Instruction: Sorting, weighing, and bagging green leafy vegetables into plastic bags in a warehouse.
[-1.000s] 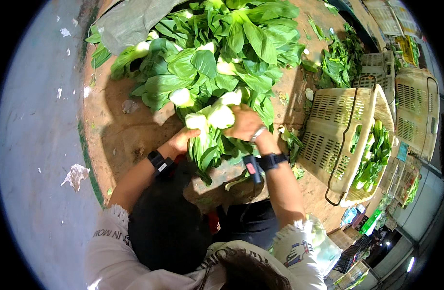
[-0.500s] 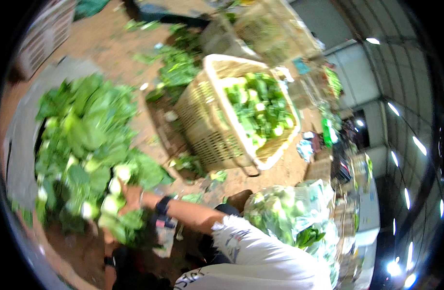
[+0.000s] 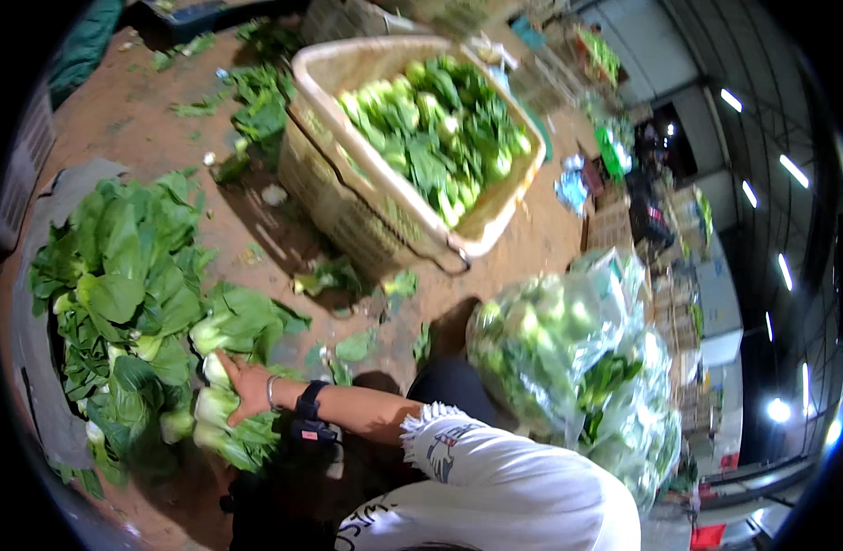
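Note:
My right hand (image 3: 249, 387), a bracelet and a dark band at its wrist, grips bok choy (image 3: 216, 405) at the near right side of a leafy pile. Its thumb and fingers are spread around the pale stem ends. Another bok choy (image 3: 242, 323) lies just beyond the fingers, leaves pointing right. The larger bok choy pile (image 3: 118, 285) rests on a grey sheet (image 3: 45, 404) at the left. My left hand is hidden in shadow below the gripped bok choy, so its fingers cannot be made out.
A cream plastic crate (image 3: 348, 207) full of bok choy stands ahead. Clear plastic bags (image 3: 541, 344) of greens sit to the right. Loose leaves (image 3: 261, 101) litter the brown floor. A pale crate (image 3: 28, 165) stands at the far left; more crates (image 3: 674, 317) line the right.
The view has shifted, with the crate now higher in it and nearer. My right hand stays at the bok choy. My left hand and wrist, visible before, have dropped into shadow.

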`<state>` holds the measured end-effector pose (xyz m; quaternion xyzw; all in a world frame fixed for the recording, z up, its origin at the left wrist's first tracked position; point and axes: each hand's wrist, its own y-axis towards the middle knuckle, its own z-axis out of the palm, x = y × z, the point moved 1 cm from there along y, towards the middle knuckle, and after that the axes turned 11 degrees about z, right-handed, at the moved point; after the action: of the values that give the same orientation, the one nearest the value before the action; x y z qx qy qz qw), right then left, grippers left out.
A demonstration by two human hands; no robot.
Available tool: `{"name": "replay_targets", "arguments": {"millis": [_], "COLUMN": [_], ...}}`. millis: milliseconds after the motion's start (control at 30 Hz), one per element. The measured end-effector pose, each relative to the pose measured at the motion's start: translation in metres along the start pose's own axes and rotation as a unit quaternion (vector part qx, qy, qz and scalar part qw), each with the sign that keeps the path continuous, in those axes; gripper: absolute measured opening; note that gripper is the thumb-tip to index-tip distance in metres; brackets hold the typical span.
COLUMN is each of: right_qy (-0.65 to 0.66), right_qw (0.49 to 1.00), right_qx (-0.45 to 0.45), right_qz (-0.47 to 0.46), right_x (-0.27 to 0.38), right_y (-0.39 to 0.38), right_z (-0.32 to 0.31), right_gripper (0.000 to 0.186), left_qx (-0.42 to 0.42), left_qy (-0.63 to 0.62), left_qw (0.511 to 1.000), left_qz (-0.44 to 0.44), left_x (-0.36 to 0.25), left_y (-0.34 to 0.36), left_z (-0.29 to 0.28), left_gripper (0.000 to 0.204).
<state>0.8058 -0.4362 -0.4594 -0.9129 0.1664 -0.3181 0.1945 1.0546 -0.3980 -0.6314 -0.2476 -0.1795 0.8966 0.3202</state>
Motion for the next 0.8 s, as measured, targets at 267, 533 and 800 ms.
{"name": "replay_targets", "arguments": {"millis": [267, 533, 800], "right_qy": [0.324, 0.489, 0.194], "right_qw": [0.923, 0.805, 0.829], "right_qx": [-0.163, -0.181, -0.151], "right_qz": [0.129, 0.282, 0.502], "right_x": [0.027, 0.064, -0.053], "right_y": [-0.074, -0.267, -0.558], "right_z": [0.0, -0.223, -0.348], "right_gripper": [0.13, 0.128, 0.126], "left_qx": [-0.146, 0.101, 0.055], "left_qy": [0.196, 0.382, 0.087], "left_qw": [0.968, 0.901, 0.824], "left_qz": [-0.063, -0.177, -0.558], "left_x": [-0.09, -0.081, 0.191], "left_y": [-0.023, -0.115, -0.275], "left_z": [0.111, 0.404, 0.558], "left_gripper": [0.079, 0.061, 0.065]}}
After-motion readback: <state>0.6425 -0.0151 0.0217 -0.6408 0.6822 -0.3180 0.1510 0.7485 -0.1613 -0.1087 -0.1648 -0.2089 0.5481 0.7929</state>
